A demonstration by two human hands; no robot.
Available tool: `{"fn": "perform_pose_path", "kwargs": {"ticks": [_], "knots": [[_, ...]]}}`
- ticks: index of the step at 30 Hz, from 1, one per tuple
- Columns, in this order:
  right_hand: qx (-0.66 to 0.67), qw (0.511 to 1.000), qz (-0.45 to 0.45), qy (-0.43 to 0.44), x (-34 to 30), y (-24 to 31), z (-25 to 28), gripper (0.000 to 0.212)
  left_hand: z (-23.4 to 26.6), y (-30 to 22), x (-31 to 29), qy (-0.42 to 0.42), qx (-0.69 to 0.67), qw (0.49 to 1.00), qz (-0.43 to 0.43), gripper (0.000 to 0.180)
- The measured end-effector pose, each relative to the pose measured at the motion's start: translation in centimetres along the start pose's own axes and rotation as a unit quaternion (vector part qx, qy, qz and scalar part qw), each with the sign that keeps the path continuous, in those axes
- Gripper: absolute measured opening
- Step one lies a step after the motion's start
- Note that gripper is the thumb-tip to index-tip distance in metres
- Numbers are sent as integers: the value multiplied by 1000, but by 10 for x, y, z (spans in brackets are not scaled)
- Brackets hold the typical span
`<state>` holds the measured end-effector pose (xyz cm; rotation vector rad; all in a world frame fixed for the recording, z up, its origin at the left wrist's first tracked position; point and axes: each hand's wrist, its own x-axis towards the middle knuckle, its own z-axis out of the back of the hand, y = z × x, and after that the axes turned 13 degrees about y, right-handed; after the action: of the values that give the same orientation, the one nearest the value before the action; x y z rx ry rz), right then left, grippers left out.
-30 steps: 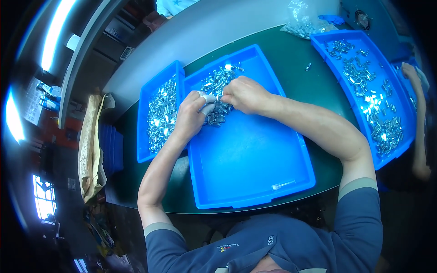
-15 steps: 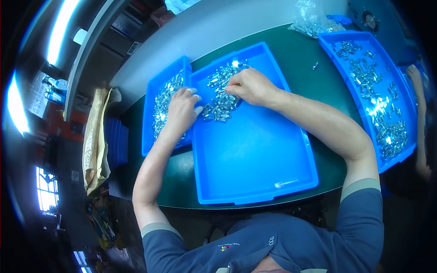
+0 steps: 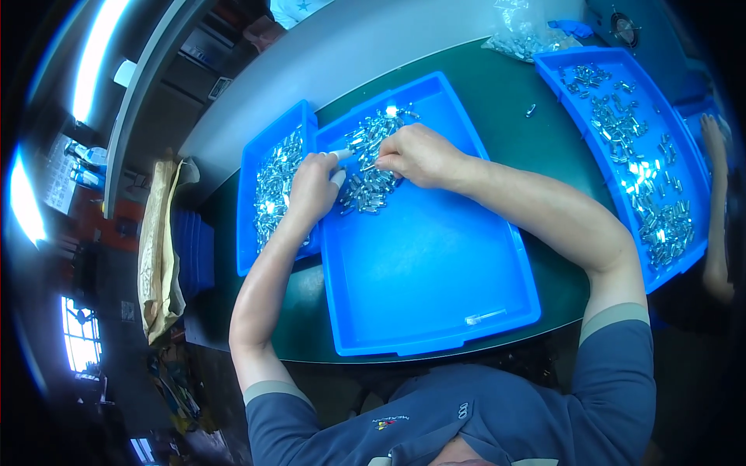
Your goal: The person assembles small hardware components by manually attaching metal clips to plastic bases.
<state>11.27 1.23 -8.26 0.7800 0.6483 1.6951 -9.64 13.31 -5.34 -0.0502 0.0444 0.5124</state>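
Small shiny metal cylindrical parts (image 3: 369, 190) lie heaped in the far left of the large blue tray (image 3: 420, 264) in front of me. My left hand (image 3: 313, 186) is over that tray's left wall, with white covers on its thumb and forefinger. Those two fingers are apart and point at the heap; its other fingers are partly hidden. At the heap's right side, my right hand (image 3: 420, 155) has thumb and forefinger pinched together. Whatever sits in that pinch is too small to make out. A narrower blue tray (image 3: 247, 210) with more metal parts stands to the left.
A third blue tray (image 3: 571, 116) of metal parts stands right on the green table (image 3: 497, 109). One loose part (image 3: 531, 110) lies beside it, and a clear bag (image 3: 524, 45) of parts behind. A small clear tube-like item (image 3: 485, 318) lies in the large tray's near right corner. Another person's arm (image 3: 716, 194) shows far right.
My left hand's forefinger has swung right, toward the heap. The right hand has shifted slightly left and nearer, still pinched. The whole view has shifted a little.
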Motion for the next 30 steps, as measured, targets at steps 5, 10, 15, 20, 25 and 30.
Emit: {"fn": "perform_pose_path", "kwargs": {"ticks": [5, 10, 15, 20, 25, 30], "knots": [[22, 999, -14, 21, 0, 0, 3, 22, -2, 3, 11, -58, -393, 917, 24, 25], [54, 998, -26, 0, 1, 3, 4, 22, -10, -1, 9, -82, -560, 824, 29, 23], [58, 998, -20, -31, 0, 4, 8, 23, -10, -6, 8, -64, -591, 804, 11, 22], [63, 997, -22, -47, 0, 9, 9, 23, -10, -3, 7, -49, -607, 793, 9, 23], [20, 998, 0, -52, 0, 5, 8, 22, -7, -8, 4, -29, -564, 825, 9, 20], [13, 997, 7, -74, -2, 9, 8, 25, -8, -8, 2, -31, -575, 818, 0, 19]]}}
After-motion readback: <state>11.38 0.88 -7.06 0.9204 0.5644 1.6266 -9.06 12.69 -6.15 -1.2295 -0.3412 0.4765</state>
